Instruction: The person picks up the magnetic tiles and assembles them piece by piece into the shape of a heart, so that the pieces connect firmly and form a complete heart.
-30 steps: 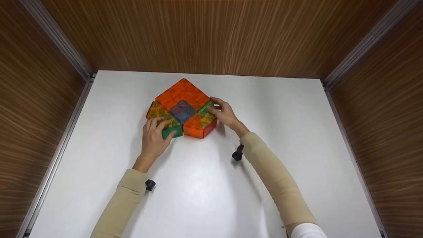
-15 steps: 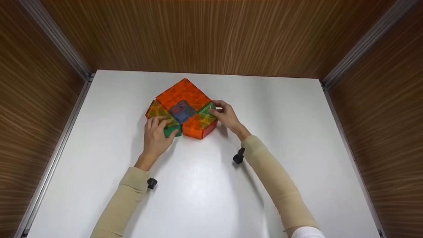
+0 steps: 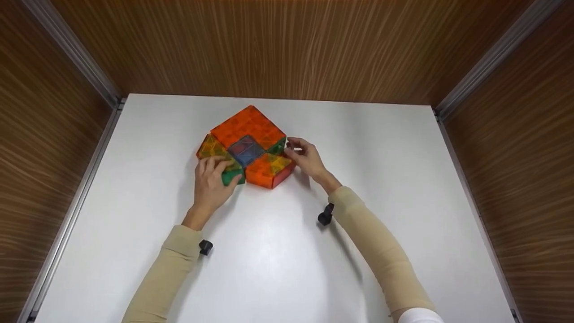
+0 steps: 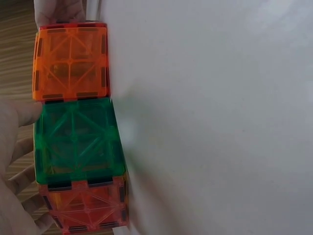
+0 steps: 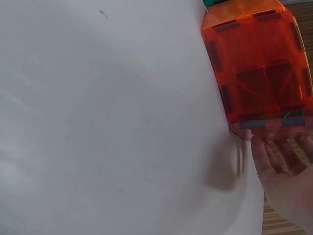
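A low structure of translucent magnetic tiles stands on the white table, with a large orange tile (image 3: pixel 249 123) at the back, a blue tile (image 3: pixel 246 151) in the middle and yellow tiles (image 3: pixel 213 148) at the left. My left hand (image 3: pixel 210 183) grips its front left part, fingers over the yellow top and thumb by the green side tile (image 4: pixel 78 142). At the right corner my right hand (image 3: pixel 309 160) pinches a reddish tile (image 5: pixel 279 129), which shows nearly edge-on beside the red side tile (image 5: pixel 259 68). A dark green gap shows near those fingertips.
Wood-grain panels (image 3: pixel 269 49) enclose the white table (image 3: pixel 269 251) at the back and both sides, with metal rails (image 3: pixel 67 197) along the edges. Black wrist cameras (image 3: pixel 206 247) hang below each sleeve.
The bright green triangle at the structure's right corner no longer shows; a dark green opening shows there now. My right hand has shifted slightly down and to the right; the left hand stays about still.
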A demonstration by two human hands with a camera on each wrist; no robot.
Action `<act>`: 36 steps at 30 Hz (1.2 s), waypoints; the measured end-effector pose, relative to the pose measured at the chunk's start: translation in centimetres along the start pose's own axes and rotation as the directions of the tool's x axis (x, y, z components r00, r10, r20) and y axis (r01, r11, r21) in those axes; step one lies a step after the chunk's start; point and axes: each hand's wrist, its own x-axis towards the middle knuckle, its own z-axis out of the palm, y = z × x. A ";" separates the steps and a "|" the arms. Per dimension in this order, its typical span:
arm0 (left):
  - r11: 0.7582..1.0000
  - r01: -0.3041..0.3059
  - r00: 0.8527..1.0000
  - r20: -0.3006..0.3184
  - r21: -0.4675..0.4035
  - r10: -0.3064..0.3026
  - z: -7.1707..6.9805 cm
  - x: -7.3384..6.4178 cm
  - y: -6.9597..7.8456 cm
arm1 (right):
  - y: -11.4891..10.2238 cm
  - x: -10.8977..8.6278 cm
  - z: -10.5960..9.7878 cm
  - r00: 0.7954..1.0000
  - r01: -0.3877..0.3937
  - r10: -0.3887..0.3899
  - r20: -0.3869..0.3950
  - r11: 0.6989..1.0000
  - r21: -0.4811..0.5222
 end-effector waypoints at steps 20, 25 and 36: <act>1.000 0.011 1.000 0.004 0.023 -0.011 0.1 0.3 0.2 | -2.1 0.9 0.1 0.995 0.056 -0.076 -0.056 0.952 -0.300; 0.997 0.023 1.000 0.003 0.069 -0.023 0.6 0.9 1.0 | -2.1 1.3 -0.1 0.998 0.037 -0.053 -0.045 0.952 -0.302; 0.969 0.248 0.969 -0.026 0.013 -0.247 0.9 1.2 1.2 | -2.2 2.8 -0.5 0.997 0.010 0.005 0.080 0.981 -0.191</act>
